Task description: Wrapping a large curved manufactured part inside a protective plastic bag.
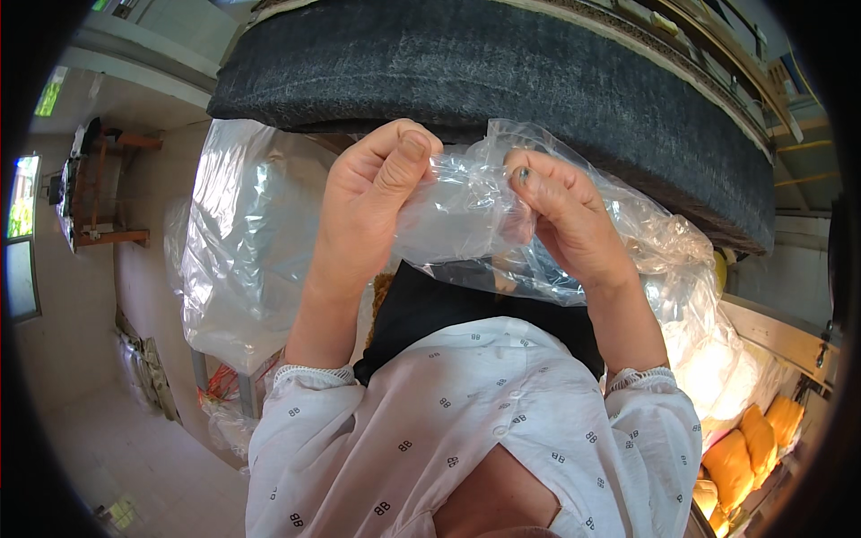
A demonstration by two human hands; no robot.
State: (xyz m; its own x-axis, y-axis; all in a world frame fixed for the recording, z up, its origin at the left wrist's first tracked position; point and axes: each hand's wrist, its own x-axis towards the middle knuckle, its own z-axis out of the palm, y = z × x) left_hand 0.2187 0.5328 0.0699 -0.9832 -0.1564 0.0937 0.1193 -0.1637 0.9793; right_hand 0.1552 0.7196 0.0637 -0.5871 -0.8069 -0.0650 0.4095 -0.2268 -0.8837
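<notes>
A sheet of clear plastic film (453, 215) is stretched between my two hands, bunched into wrinkles toward the right. My left hand (377, 179) is closed on its left part, thumb on top and fingers curled under. My right hand (569, 206) pinches the gathered part, its thumb pointing up and left. More of the clear film spreads to both sides, hanging in a wide sheet on the left and lying in crumpled folds on the right. Whether it is a bag or a flat sheet I cannot tell. The fingertips beneath the film are partly hidden.
Across the far side runs a long dark grey fabric-covered block (484, 76). Wooden boards (731, 63) lie behind it at the upper right. Orange bundles (749, 453) sit at the lower right. A wooden shelf (112, 188) is on the left wall.
</notes>
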